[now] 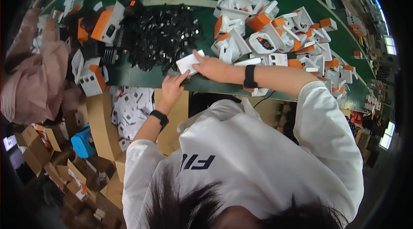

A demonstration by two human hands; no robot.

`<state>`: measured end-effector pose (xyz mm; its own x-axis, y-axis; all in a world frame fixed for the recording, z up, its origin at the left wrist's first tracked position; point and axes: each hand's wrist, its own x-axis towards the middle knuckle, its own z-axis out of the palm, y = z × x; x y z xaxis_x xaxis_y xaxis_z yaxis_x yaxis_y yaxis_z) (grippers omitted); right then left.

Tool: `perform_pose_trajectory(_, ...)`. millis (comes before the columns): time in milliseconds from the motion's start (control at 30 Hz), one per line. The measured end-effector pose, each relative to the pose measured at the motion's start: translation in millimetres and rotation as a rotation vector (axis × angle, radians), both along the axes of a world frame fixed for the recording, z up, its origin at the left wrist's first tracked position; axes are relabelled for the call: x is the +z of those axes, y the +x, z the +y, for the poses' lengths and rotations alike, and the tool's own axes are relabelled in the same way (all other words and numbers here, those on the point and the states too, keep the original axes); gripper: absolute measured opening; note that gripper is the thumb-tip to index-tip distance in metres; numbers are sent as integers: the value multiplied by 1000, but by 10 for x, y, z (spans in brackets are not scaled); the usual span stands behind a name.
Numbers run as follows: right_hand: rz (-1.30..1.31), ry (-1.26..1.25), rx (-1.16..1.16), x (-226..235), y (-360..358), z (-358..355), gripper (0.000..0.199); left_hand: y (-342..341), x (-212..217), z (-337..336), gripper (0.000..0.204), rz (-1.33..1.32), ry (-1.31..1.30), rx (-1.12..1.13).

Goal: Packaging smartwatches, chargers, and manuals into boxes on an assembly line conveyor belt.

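In front of me, over the near edge of the green table, I hold a small flat white box (186, 64). My right hand (210, 68) is closed on its right side, thumb and fingers across its top. My left hand (172, 87) is at its near edge, index finger stretched against it and the other fingers curled. Something dark shows beside the left fingers, too small to name. Just beyond the box lies a big heap of black cables (161, 35). To the right are many white-and-orange boxes (275, 35), several standing open with white bags inside.
A person in a pink top (34, 78) works at the left, beside more orange-and-white boxes (107, 24). Below the table edge, a cardboard carton (102, 121) holds printed white leaflets (133, 110). A blue container (83, 141) and open cartons (36, 149) are at the lower left.
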<state>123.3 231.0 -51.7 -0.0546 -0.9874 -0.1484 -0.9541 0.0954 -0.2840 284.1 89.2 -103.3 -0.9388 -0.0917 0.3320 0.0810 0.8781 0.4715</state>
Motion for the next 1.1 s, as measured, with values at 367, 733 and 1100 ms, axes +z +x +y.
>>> perform_pose_trajectory(367, -538, -108, -270, 879, -898, -122, 64, -268, 713, -23, 7, 372, 843, 621)
perform_pose_trajectory(733, 128, -137, -888, 933, -4526, 1242, 68, -79, 446, 441, 12, -108, 846, 832)
perform_pose_trajectory(1100, 53, -64, -801, 837, -4333, 1272, 63, -716, 1237, 1118, 21, -411, 1155, 487)
